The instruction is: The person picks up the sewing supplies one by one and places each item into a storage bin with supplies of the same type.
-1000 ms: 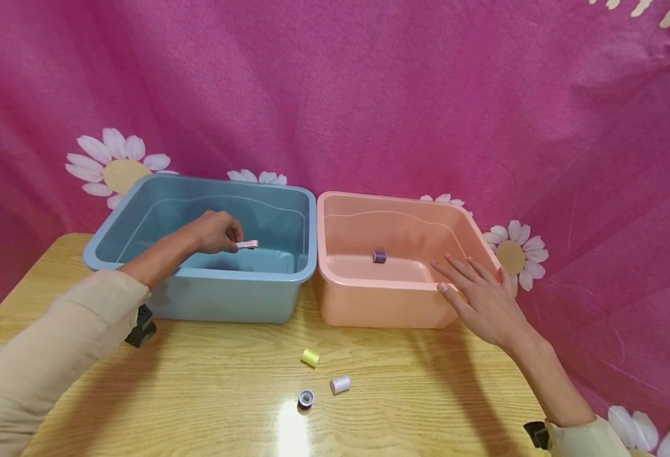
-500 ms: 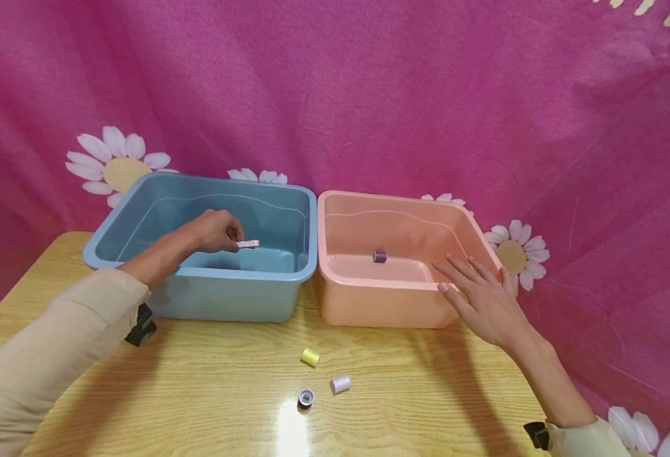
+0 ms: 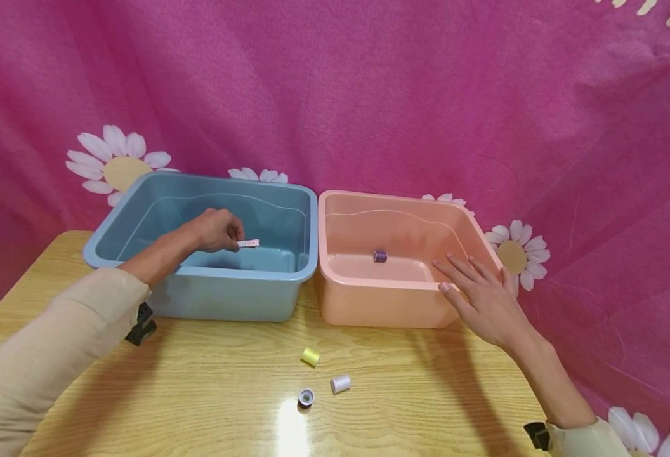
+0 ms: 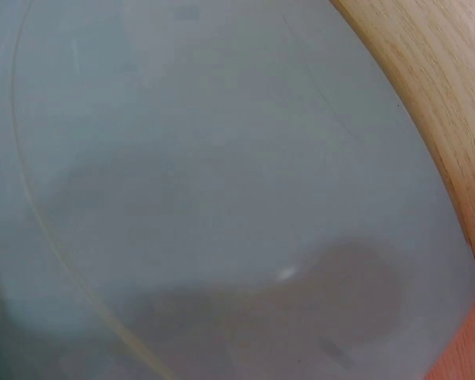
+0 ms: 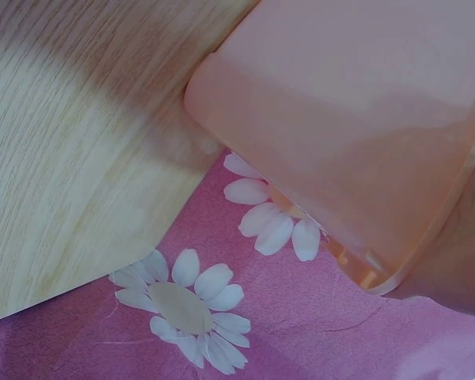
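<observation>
My left hand (image 3: 215, 230) is over the inside of the blue plastic tub (image 3: 226, 297) and pinches a small white strip with red markings (image 3: 249, 243); most of the strip's near end is hidden by the fingers. On the front right corner of the salmon-pink tub (image 3: 389, 309) rests my right hand (image 3: 486, 308), fingers spread and extended over the rim. Inside that pink tub lies a purple thread spool (image 3: 379, 256). The left wrist view shows the blue tub's wall (image 4: 222, 158) without the hand; in the right wrist view, part of the right hand (image 5: 459, 253) appears beside the pink tub's rim.
In front of the tubs, a yellow thread spool (image 3: 310, 357), a white thread spool (image 3: 340, 384) and a dark upright spool (image 3: 306, 398) are on the wooden table (image 3: 215, 387). A magenta cloth with daisies (image 3: 369, 95) hangs right behind the tubs.
</observation>
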Available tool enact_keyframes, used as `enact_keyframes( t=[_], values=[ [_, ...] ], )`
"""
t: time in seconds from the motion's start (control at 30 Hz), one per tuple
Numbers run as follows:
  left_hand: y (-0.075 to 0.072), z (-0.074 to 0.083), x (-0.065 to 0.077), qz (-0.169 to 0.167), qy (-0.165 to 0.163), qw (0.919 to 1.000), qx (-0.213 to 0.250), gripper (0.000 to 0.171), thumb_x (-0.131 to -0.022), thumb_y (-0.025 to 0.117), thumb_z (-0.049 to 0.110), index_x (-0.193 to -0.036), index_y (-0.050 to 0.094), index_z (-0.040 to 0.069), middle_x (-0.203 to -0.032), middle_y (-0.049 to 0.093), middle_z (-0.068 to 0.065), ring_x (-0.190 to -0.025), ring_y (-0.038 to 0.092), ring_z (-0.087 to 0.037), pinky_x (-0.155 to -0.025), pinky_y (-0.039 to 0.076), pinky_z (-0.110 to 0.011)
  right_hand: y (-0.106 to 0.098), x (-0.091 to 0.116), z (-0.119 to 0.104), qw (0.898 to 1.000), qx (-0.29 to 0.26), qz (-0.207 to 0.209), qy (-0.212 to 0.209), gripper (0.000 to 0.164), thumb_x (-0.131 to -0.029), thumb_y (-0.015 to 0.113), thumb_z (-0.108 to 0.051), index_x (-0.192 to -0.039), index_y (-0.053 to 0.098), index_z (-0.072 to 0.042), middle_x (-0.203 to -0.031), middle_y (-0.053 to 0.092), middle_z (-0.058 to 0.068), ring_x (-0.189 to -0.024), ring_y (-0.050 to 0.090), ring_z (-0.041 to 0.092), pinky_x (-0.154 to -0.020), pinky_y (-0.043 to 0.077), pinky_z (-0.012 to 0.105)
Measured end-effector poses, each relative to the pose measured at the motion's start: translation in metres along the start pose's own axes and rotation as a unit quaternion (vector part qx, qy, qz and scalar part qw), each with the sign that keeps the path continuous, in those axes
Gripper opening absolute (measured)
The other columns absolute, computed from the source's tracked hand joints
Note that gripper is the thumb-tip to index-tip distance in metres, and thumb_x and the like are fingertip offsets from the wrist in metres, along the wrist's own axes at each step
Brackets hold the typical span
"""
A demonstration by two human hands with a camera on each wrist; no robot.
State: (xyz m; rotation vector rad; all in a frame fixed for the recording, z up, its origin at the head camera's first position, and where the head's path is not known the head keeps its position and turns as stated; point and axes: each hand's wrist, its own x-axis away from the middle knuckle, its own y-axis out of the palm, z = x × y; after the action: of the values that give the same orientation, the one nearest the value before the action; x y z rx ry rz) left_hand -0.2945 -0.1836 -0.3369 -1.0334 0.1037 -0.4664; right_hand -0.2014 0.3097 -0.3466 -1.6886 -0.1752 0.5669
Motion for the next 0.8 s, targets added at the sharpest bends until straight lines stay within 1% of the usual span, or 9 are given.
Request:
enact_keyframes(
  t=[0.17, 0.4, 0.53, 0.8],
  values=[
    [0.0001, 0.0001, -0.0002, 0.001, 0.003, 1.0, 0.003, 0.007, -0.091, 0.069, 0.0, -0.097, 0.071, -0.002, -0.095, 0.067, -0.012, -0.093, 0.06, -0.031, -0.08, 0.054, -0.044, -0.0001, -0.0002, 0.0005, 1.0, 0.002, 0.0, -0.001, 0.047, -0.105, 0.046, -0.04, -0.149, 0.05, -0.023, -0.153, 0.044, 0.011, -0.137, 0.035, 0.046, -0.098, 0.011, 0.078],
    [0.0008, 0.0001, -0.0001, 0.008, 0.006, 0.9999, -0.005, 0.005, -0.09, 0.07, 0.0, -0.095, 0.071, -0.002, -0.092, 0.067, -0.01, -0.09, 0.059, -0.028, -0.078, 0.053, -0.043, -0.0014, -0.0002, -0.0004, 1.0, -0.001, -0.002, 0.002, 0.046, -0.105, 0.047, -0.039, -0.148, 0.051, -0.022, -0.153, 0.043, 0.011, -0.137, 0.035, 0.047, -0.098, 0.01, 0.078],
    [0.0004, 0.0007, -0.0002, 0.003, 0.001, 1.0, -0.005, 0.006, -0.09, 0.071, 0.001, -0.095, 0.071, -0.002, -0.091, 0.067, -0.01, -0.09, 0.058, -0.028, -0.076, 0.053, -0.042, -0.0012, -0.0004, 0.0002, 1.0, -0.001, -0.003, 0.003, 0.046, -0.105, 0.047, -0.039, -0.148, 0.051, -0.022, -0.153, 0.043, 0.01, -0.137, 0.035, 0.047, -0.098, 0.009, 0.078],
    [-0.0005, 0.0005, -0.0015, -0.009, -0.014, 0.9999, 0.004, 0.008, -0.089, 0.073, 0.002, -0.096, 0.07, -0.001, -0.096, 0.067, -0.013, -0.093, 0.058, -0.03, -0.074, 0.054, -0.04, -0.0017, 0.0003, -0.0003, 1.0, -0.001, 0.003, 0.0, 0.046, -0.104, 0.048, -0.038, -0.147, 0.052, -0.023, -0.153, 0.044, 0.01, -0.137, 0.036, 0.046, -0.099, 0.01, 0.077]
  ],
)
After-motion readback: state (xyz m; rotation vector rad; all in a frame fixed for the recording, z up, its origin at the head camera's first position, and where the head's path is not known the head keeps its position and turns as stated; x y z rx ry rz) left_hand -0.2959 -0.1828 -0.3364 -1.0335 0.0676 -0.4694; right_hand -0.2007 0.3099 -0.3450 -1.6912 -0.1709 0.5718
